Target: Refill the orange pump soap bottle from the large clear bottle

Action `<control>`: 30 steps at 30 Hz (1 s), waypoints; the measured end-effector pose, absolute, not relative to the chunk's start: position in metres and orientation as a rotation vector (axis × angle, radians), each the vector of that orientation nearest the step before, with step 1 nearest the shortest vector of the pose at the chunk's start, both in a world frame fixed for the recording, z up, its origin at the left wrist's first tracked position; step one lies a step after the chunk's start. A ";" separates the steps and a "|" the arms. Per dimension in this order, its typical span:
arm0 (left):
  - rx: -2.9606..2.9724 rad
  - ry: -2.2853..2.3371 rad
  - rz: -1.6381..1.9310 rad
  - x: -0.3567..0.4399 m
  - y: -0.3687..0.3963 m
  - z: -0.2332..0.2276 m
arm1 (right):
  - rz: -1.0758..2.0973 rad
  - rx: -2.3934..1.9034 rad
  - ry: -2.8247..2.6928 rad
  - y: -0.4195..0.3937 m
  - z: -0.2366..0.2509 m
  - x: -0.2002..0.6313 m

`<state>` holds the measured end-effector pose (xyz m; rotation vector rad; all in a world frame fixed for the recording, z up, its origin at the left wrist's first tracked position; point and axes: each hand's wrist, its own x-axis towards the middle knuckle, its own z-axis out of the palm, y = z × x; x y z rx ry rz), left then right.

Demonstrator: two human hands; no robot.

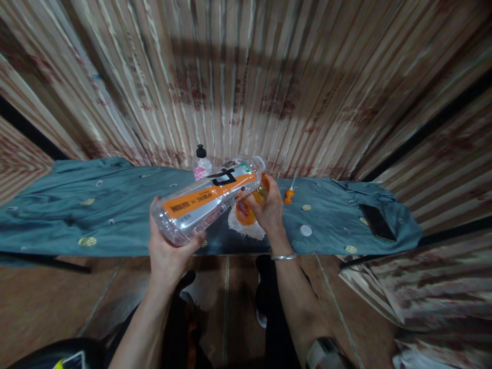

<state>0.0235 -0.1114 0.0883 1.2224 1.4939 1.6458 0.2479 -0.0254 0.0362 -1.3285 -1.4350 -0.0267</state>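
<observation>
A large clear plastic drink bottle (207, 197) with an orange and silver label is tilted, its uncapped mouth up and to the right. My left hand (169, 246) is closed around its base. My right hand (269, 207) is closed around the upper part of an orange translucent bottle (246, 212), just below the clear bottle's mouth. Part of the orange bottle is hidden behind my fingers and the clear bottle. Under it lies a crumpled white tissue (249, 230). I cannot tell whether the two bottles touch.
On the teal cloth-covered table (115, 210) stands a small clear bottle with a black top (201, 151), at the back. To the right are an orange pump head (289, 195) with a thin tube, a white cap (306, 230) and a black phone (376, 222). Striped curtains (246, 77) hang behind.
</observation>
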 end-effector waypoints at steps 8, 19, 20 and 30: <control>1.288 1.461 1.596 0.013 -0.111 0.080 | -0.001 -1.335 -1.441 -0.027 0.039 0.248; 1.250 1.404 1.595 0.014 -0.111 0.079 | 0.006 -1.346 -1.446 -0.027 0.039 0.248; 1.241 1.399 1.606 0.015 -0.111 0.079 | 0.005 -1.345 -1.446 -0.026 0.039 0.248; 1.100 1.266 1.662 0.018 -0.105 0.062 | 0.041 -1.344 -1.442 -0.029 0.041 0.248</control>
